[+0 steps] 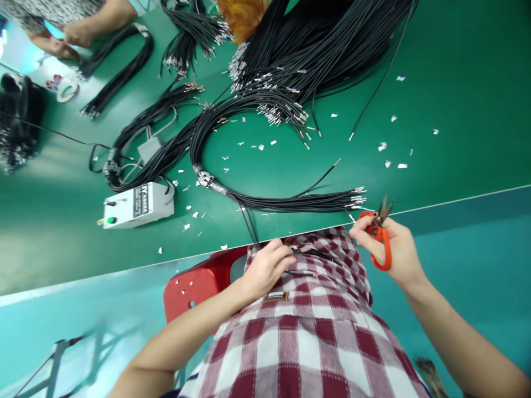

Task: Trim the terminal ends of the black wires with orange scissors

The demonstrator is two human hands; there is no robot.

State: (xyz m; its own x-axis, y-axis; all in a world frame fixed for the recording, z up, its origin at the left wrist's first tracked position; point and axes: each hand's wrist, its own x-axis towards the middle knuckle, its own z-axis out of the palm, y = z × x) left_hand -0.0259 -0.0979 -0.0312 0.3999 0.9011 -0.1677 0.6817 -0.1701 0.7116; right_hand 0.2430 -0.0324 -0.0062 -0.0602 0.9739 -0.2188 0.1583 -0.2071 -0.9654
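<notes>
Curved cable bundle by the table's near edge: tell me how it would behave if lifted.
The bundle would probably droop, since its thin cables bend in a curve. It should hold together best at the wrap binding it. Its free ends might splay, as one strand strays.

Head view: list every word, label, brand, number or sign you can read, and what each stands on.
None reads for certain.
Black label on the white box: pale characters, too small and blurred to read.
Brown patch on the checked garment: small marks, too blurred to read.
</notes>
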